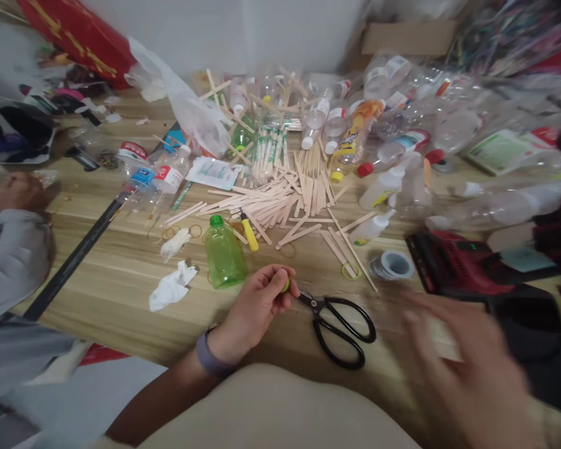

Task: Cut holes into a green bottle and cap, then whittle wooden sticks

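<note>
My left hand (264, 299), with a purple band at its wrist, is closed around a small yellow-green round thing (286, 285), perhaps a cap. Just right of its fingertips lie black-handled scissors (316, 305) on the wooden table. A green bottle (223, 252) without a cap stands or leans to the left of that hand. My right hand (467, 355) is smeared by motion at the lower right, over the table, its fingers apart and nothing visible in them. A grey tape roll (393, 266) lies beyond it.
Wooden sticks (280, 199) are heaped mid-table, with a yellow-handled tool (249, 232) beside them. Plastic bottles (318, 115) crowd the back and right. A red and black device (458, 262) sits at right. Crumpled tissue (172, 285) lies left. Another person's hand (21, 191) rests at far left.
</note>
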